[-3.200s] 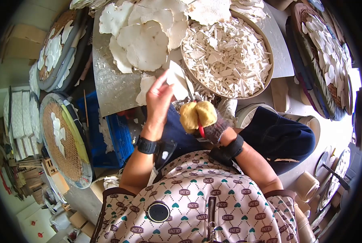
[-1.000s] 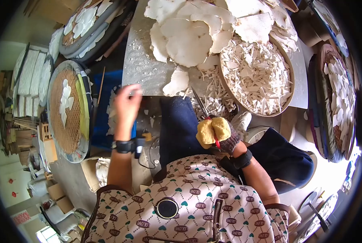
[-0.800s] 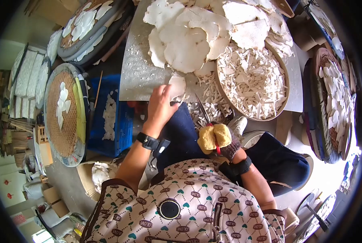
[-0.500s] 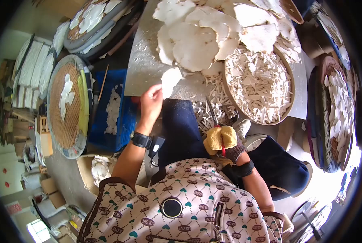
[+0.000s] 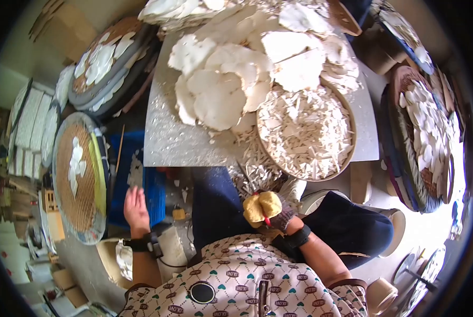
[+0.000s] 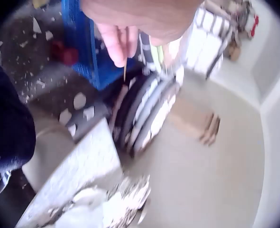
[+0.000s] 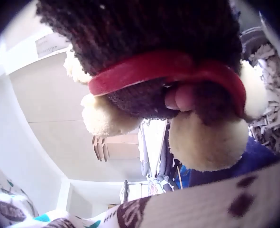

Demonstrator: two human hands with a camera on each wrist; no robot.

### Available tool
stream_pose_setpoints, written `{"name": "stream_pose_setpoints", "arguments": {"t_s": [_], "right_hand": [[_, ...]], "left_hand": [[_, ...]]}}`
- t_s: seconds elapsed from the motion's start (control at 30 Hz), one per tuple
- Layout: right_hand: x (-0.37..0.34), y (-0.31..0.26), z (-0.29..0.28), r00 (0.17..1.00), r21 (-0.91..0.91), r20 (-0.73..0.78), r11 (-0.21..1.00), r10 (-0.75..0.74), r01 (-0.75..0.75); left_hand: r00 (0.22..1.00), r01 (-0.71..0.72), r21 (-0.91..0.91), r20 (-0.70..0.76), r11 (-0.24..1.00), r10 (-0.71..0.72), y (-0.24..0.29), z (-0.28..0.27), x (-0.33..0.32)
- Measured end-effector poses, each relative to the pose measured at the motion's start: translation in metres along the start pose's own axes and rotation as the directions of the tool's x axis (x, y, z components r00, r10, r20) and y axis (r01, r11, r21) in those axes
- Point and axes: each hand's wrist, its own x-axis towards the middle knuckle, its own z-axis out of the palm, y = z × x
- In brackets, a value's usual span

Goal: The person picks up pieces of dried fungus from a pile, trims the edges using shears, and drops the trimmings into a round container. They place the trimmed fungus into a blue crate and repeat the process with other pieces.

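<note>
Holding the red-handled shears (image 7: 144, 66) in my gloved right hand (image 5: 285, 217), I record fingers curled round the handles, yellow padding (image 5: 269, 204) on them, and the blade end directed toward the counter (image 5: 175, 150). Whether the blades stand parted, I cannot tell. My bare left hand (image 5: 136, 211) has its fingers nearly straight, with nothing seen in its hold, at the blue crate (image 5: 157, 203), where flat white pieces (image 5: 135, 171) lie. Overlapping white sheets (image 5: 218, 98) rest on the counter, beside a round tray (image 5: 354, 124) heaped with scraps.

Recommendations, in my judgement: release each piece low and flat, since such thin plates look brittle; point the shears clear of my leg and free wrist; support any sheet near the cut.
</note>
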Motion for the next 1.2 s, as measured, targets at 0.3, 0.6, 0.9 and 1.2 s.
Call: {"name": "stream_pose_setpoints", "arguments": {"t_s": [0.3, 0.6, 0.9, 1.2], "right_hand": [[-0.008, -0.011, 0.000, 0.988, -0.181, -0.008, 0.972, -0.155, 0.151], [-0.002, -0.010, -0.007, 0.976, -0.294, -0.105, 0.943, -0.192, 0.154], [-0.001, 0.002, -0.008, 0.964, -0.337, -0.105, 0.921, -0.243, 0.195], [-0.007, -0.007, -0.003, 0.987, 0.015, -0.114, 0.994, -0.109, 0.111]], "left_hand": [[0.304, -0.788, 0.157, 0.940, 0.595, 0.155, -0.036, 0.405, -0.001], [0.212, -0.939, 0.222, 0.975, -0.262, 0.066, -0.082, 0.525, -0.002], [0.025, -0.936, 0.037, 0.999, 0.351, -0.039, -0.087, 0.538, 0.029], [0.370, -0.214, 0.026, 0.927, 0.976, 0.057, -0.012, 0.438, -0.016]]}}
